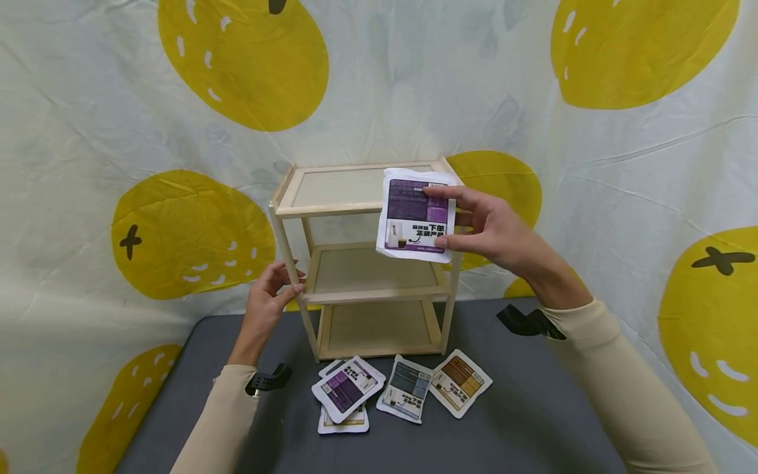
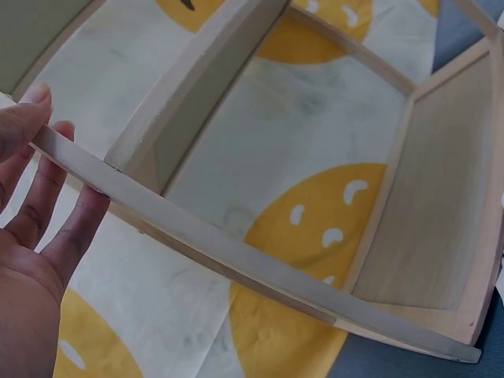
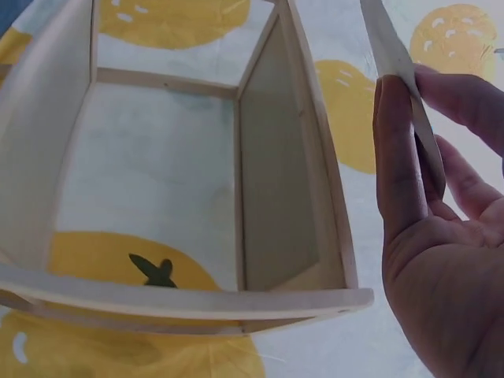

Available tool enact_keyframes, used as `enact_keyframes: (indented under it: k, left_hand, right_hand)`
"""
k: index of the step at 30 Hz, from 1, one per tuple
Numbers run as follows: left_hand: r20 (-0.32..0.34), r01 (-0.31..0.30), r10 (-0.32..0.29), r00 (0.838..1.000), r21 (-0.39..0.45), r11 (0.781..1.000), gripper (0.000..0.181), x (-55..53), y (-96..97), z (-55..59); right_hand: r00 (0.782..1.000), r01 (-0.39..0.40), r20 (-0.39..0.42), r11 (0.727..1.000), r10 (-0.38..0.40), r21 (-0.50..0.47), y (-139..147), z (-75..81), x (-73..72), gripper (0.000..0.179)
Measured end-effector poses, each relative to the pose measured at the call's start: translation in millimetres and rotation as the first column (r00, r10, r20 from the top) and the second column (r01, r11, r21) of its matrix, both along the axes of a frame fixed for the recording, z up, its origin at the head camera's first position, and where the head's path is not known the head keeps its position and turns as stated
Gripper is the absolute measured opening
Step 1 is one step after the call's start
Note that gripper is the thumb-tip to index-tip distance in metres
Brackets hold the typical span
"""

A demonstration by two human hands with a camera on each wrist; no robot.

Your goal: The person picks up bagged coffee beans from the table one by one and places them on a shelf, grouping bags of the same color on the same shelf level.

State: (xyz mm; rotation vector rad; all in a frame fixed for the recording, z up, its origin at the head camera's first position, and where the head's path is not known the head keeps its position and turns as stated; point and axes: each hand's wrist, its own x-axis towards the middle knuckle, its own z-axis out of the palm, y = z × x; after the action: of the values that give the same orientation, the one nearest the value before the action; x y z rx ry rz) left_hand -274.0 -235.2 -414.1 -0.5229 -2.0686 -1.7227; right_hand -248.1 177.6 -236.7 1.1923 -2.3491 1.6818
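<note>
My right hand pinches a flat white sachet with a purple printed label, thumb at its lower right and fingers along its right side. It is raised in front of the top tier of a three-tier wooden shelf. Seen edge-on in the right wrist view, the sachet sits between thumb and fingers, beside the shelf. My left hand grips the shelf's front left post at the middle tier. In the left wrist view its thumb and fingers lie on opposite sides of that post.
On the dark grey table, before the shelf, lie a purple sachet overlapping others, a grey-labelled sachet and a brown-labelled sachet. A pale curtain with yellow fruit prints hangs behind and at the sides.
</note>
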Motion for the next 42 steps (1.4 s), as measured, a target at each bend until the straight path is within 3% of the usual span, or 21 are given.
enact_keyframes:
  k: [11, 19, 24, 32, 39, 42]
  left_hand:
    - [0.013, 0.008, -0.008, 1.0, 0.01, 1.0, 0.046, 0.8, 0.9, 2.3]
    - [0.0, 0.008, -0.008, 1.0, -0.003, 1.0, 0.046, 0.7, -1.1, 1.4]
    - [0.005, 0.009, -0.009, 1.0, 0.002, 1.0, 0.047, 1.5, -3.5, -0.9]
    - [0.013, 0.002, -0.002, 1.0, 0.005, 1.0, 0.049, 0.1, -5.8, -2.5]
    - [0.019, 0.0, 0.0, 1.0, -0.002, 1.0, 0.047, 16.8, 2.6, 18.6]
    - [0.011, 0.002, -0.002, 1.0, -0.007, 1.0, 0.046, 17.6, 2.7, 19.6]
  right_hand:
    - [0.999, 0.0, -0.055, 1.0, -0.001, -0.024, 0.2, 22.6, -18.6, 0.071]
    - [0.99, 0.106, -0.098, 0.994, -0.103, 0.022, -0.9, 36.4, -31.1, 0.07]
    - [0.986, 0.143, -0.09, 0.989, -0.139, 0.039, -1.2, 42.7, -38.8, 0.068]
    - [0.99, 0.125, -0.067, 0.992, -0.124, 0.018, -4.2, 49.3, -51.2, 0.068]
    - [0.991, 0.115, -0.064, 0.993, -0.113, 0.023, -5.7, 51.5, -63.4, 0.067]
    - [0.993, 0.107, -0.056, 0.994, -0.105, 0.029, -5.8, 52.7, -69.4, 0.067]
